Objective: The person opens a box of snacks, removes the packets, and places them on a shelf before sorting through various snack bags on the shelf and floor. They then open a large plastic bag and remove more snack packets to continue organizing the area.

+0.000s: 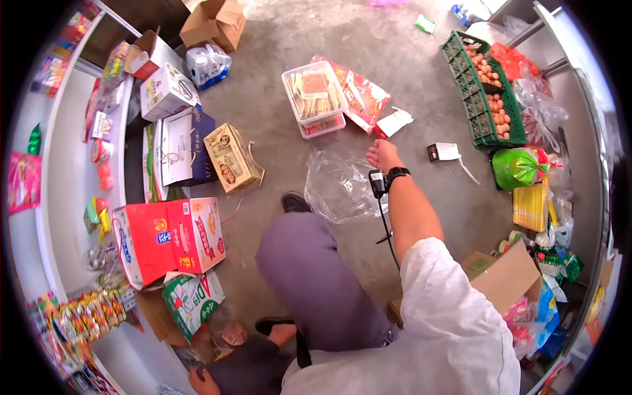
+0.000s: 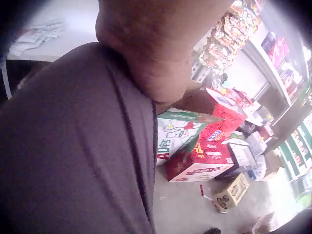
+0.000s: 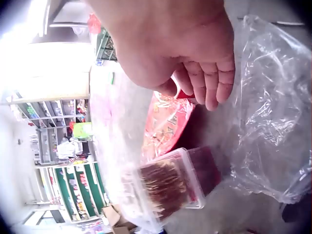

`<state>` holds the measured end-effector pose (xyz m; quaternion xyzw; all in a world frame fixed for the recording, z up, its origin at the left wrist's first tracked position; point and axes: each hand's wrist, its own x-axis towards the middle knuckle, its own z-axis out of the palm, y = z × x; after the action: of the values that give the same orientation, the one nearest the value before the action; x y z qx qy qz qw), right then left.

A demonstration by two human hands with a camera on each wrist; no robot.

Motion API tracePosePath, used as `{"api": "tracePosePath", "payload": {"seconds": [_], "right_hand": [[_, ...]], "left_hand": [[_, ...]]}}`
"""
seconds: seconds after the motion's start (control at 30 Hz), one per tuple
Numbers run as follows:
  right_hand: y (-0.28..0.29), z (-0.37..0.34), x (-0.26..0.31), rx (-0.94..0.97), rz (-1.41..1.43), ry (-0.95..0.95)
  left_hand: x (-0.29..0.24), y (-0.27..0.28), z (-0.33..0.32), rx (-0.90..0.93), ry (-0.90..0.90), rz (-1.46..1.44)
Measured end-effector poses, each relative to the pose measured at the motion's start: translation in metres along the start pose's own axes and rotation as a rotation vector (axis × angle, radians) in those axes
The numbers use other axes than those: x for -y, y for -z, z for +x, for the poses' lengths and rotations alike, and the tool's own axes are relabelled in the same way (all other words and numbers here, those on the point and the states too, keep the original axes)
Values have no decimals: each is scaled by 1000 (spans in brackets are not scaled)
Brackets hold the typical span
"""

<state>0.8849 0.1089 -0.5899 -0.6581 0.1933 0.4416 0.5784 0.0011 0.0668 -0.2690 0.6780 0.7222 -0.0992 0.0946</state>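
My right hand (image 1: pixel 384 155) reaches over the floor, fingers loosely bent and holding nothing visible. Just beyond its fingertips in the head view lies a small red and white box (image 1: pixel 393 123). Behind the fingers of the right hand (image 3: pixel 195 58), a bit of red shows in the right wrist view. Clear plastic wrap (image 1: pixel 339 187) is spread beside the hand. Stacked clear tubs of sticks (image 1: pixel 315 92) stand farther out, against a red packet (image 1: pixel 362 95). My left hand (image 1: pixel 204 382) rests on my trouser leg at the bottom edge; its fingers are mostly hidden in the left wrist view.
Cartons, including a tan box (image 1: pixel 230 158) and a red box (image 1: pixel 168 237), line the left side by shelves. On the right are a green crate of eggs (image 1: pixel 484 92), bags and an open cardboard box (image 1: pixel 503 276). A small dark and white box (image 1: pixel 443 152) lies on the floor.
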Motion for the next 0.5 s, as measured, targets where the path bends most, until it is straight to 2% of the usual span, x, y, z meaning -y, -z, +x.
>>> {"api": "tracePosePath", "payload": {"seconds": [0.1,0.13,0.23,0.3,0.37,0.43,0.5], "right_hand": [[-26,58,-2,-34,32,-23],[-34,70,1,-78,29,-32],[-44,123,-5,-101,101,-67],[-46,147,-12,-123,171,-37],[-43,165,-13,-90,257,-94],[-42,171,-6,-40,253,-35],[-44,162,20,10,407,65]], "left_hand": [[-45,15,15,45,28,-59],[-53,17,23,125,100,-50],[-46,16,32,216,183,149],[-52,21,37,279,225,146],[-60,24,47,339,247,142],[-52,21,48,334,232,193],[-62,21,52,325,229,215]]}}
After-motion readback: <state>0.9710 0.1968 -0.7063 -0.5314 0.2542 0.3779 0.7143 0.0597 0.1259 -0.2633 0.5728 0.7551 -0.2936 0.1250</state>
